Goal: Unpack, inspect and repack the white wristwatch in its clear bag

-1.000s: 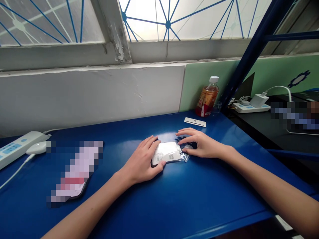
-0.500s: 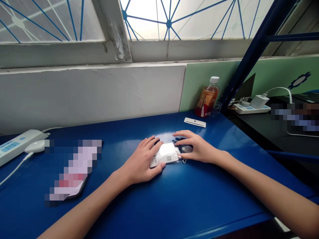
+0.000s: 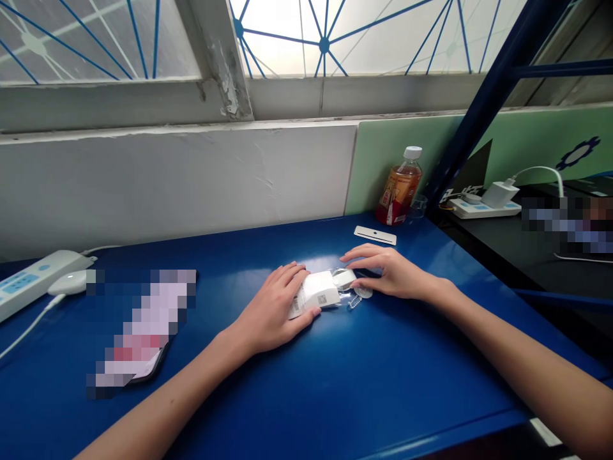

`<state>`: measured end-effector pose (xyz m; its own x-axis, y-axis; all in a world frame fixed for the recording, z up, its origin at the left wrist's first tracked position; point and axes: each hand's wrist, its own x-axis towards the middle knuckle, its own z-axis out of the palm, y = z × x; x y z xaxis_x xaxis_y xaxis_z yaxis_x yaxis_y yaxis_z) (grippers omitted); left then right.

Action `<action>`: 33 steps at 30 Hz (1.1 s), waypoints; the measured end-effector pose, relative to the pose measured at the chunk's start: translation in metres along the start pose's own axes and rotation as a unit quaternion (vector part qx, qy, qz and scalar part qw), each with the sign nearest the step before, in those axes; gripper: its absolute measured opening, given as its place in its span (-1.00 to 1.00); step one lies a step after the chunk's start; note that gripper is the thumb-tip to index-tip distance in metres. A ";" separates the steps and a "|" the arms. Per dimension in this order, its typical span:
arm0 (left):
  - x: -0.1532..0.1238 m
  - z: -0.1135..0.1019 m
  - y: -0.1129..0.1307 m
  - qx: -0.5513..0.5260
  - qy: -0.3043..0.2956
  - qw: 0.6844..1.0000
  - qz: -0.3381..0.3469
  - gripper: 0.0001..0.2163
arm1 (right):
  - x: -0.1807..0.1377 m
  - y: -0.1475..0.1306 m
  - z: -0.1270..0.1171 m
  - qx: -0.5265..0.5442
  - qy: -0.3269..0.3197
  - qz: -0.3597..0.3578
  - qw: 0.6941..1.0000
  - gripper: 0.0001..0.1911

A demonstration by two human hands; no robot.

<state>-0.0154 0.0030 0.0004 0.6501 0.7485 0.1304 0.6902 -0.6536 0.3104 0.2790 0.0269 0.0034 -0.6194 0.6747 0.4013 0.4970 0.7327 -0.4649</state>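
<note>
A small white packet (image 3: 316, 289) with a printed square code lies on the blue tabletop (image 3: 287, 396). My left hand (image 3: 275, 303) rests over its left end, fingers along the far side and thumb at the near edge. From the packet's right end comes a clear plastic bag (image 3: 345, 298) with a white piece (image 3: 343, 278) in it. A ball chain (image 3: 355, 302) and a pale round disc (image 3: 364, 291) lie beside it. My right hand (image 3: 383, 271) has its thumb and fingers curved around the bag's right end; the exact contact is hard to see.
A flat white strip (image 3: 375, 235) lies behind my right hand, with a drink bottle (image 3: 401, 188) beyond it. On the left are a phone (image 3: 148, 329), blurred out, and a white power strip (image 3: 41, 275) with a cable. A blue metal frame (image 3: 472, 128) rises at the right.
My right hand has shifted slightly right and away from the packet. The white piece and more of the ball chain now show between them. My left hand has stayed nearly still.
</note>
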 end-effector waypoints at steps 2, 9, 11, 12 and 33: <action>0.000 -0.001 0.001 0.007 -0.007 1.000 -0.007 -0.39 | -0.001 0.002 -0.006 0.003 -0.022 0.029 0.999 -0.73; -0.001 0.001 0.000 0.001 -0.002 1.000 -0.010 -0.36 | -0.001 -0.007 -0.017 0.002 -0.068 0.088 0.994 -0.68; -0.001 0.002 -0.002 -0.003 0.000 1.000 -0.011 -0.33 | -0.001 -0.012 -0.012 -0.006 -0.055 0.078 0.995 -0.66; -0.001 0.002 -0.003 -0.004 0.001 1.000 -0.011 -0.32 | -0.001 -0.013 -0.007 -0.007 -0.054 0.071 0.996 -0.67; 0.001 -0.001 0.000 -0.004 -0.004 1.000 -0.013 -0.40 | -0.001 -0.005 -0.017 0.017 0.076 0.121 0.990 -0.82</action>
<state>-0.0149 0.0036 0.0011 0.6347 0.7644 0.1138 0.7048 -0.6329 0.3205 0.2875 0.0244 0.0189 -0.3845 0.8372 0.3888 0.5968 0.5468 -0.5872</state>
